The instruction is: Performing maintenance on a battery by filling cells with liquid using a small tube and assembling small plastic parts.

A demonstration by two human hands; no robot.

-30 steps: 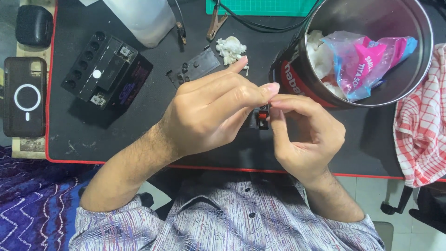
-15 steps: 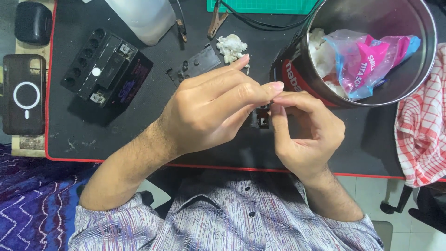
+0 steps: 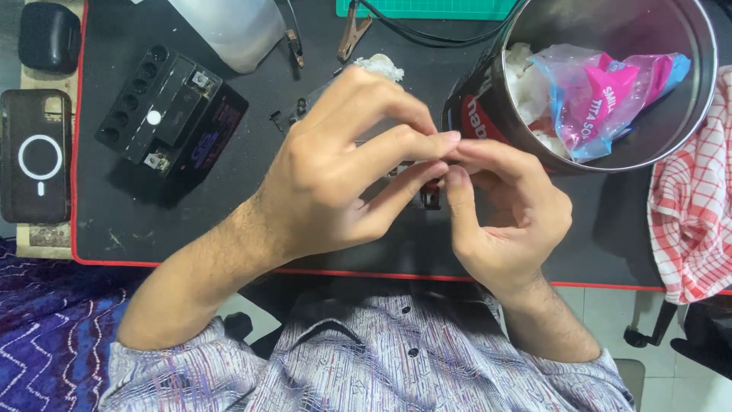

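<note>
Both hands have stayed almost in place, the left hand [image 3: 335, 175] and right hand [image 3: 507, 210] pinching together a small dark part [image 3: 431, 197] above the surface [image 3: 610, 236] near its front edge, beside the metal tin [image 3: 488, 107].

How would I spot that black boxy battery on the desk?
Start at the black desk mat with its red edge. In its upper left part, left of the left hand, sits the black battery. Only it has a row of round holes on top.

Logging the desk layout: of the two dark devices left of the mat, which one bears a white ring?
The flat black device with the white ring lies nearer the person; the smaller rounded black case lies beyond it, plain.
</note>
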